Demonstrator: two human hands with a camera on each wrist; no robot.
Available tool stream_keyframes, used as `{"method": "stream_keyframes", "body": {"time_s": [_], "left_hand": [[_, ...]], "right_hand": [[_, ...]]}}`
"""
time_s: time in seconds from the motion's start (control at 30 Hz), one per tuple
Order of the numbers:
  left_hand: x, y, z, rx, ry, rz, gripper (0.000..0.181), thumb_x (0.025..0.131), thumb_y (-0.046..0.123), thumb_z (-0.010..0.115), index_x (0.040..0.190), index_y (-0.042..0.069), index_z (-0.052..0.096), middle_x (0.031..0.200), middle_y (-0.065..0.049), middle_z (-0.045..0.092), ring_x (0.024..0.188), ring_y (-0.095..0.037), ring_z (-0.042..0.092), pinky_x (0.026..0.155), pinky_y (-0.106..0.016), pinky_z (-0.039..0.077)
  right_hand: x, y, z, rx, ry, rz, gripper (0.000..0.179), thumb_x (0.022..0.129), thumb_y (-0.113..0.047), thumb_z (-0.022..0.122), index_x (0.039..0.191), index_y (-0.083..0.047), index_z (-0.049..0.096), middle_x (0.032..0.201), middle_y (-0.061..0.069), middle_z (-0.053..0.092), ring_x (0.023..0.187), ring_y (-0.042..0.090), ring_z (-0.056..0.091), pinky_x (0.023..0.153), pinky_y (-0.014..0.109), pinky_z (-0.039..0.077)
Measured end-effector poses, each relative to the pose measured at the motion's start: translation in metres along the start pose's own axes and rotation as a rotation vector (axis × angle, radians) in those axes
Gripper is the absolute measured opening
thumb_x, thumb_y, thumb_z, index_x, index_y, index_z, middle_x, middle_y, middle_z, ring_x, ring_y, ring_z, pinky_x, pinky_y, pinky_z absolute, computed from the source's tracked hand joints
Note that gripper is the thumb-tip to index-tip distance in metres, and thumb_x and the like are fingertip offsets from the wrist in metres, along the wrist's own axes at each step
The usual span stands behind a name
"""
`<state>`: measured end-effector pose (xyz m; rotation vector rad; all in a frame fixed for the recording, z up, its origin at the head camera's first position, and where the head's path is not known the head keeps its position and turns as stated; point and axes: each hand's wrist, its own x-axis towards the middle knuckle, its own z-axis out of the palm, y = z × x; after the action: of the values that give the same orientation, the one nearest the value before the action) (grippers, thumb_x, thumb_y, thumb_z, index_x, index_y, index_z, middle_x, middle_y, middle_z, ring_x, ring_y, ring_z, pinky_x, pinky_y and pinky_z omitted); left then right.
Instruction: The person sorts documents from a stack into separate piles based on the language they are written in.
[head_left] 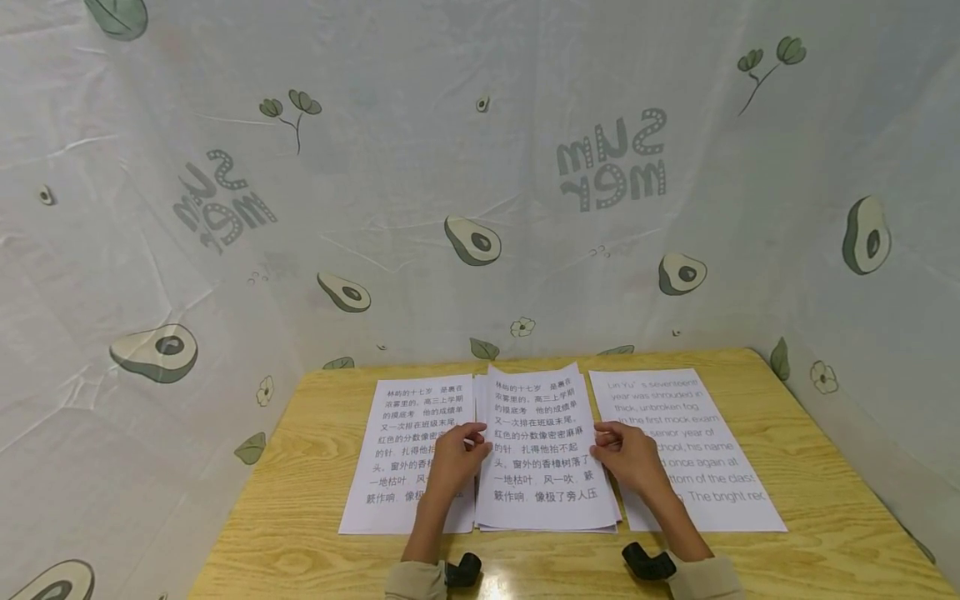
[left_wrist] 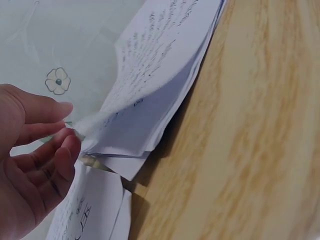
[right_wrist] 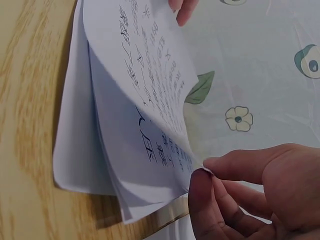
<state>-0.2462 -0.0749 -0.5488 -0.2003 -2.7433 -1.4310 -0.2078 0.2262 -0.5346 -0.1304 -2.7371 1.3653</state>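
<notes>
A printed sheet of paper (head_left: 536,450) with Chinese text is held by its two side edges, bowed upward over the middle paper stack (right_wrist: 75,150). My left hand (head_left: 456,460) pinches its left edge between thumb and fingers; in the left wrist view the sheet's edge runs to the fingertips (left_wrist: 65,107). On the opposite edge, my right hand (head_left: 633,457) pinches the paper between thumb and forefinger, plainly seen in the right wrist view. More printed sheets lie beneath, mostly hidden by the raised one.
On the left lies a stack of Chinese-text pages (head_left: 408,417), partly behind my left hand. An English-text page (head_left: 705,467) lies to the right, partly under my right forearm. All rest on a wood-grain table (head_left: 817,517), with a patterned curtain (head_left: 405,167) behind and at both sides.
</notes>
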Motion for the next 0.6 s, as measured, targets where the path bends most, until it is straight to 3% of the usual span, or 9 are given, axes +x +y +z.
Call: {"method": "stream_keyframes", "body": {"time_s": [0.27,0.6], "left_hand": [[0.0001,0.0022,0.0019,-0.004,0.021,-0.004,0.039,0.09,0.002,0.079,0.129,0.005,0.075,0.099,-0.004,0.073,0.08,-0.011,0.065,0.067,-0.022,0.053],[0.0,0.0018,0.0012,-0.004,0.024,-0.02,0.04,0.091,0.001,0.078,0.13,0.006,0.074,0.101,-0.004,0.073,0.083,-0.012,0.065,0.066,-0.023,0.053]], "right_hand": [[0.0015,-0.0004,0.0001,0.007,0.017,0.014,0.035,0.095,-0.008,0.075,0.127,0.006,0.074,0.102,0.015,0.077,0.091,0.027,0.076,0.068,0.023,0.054],[0.0005,0.0,0.0,0.024,0.016,0.025,0.035,0.095,-0.007,0.074,0.128,0.006,0.073,0.104,0.016,0.076,0.093,0.028,0.076,0.066,0.024,0.055]]}}
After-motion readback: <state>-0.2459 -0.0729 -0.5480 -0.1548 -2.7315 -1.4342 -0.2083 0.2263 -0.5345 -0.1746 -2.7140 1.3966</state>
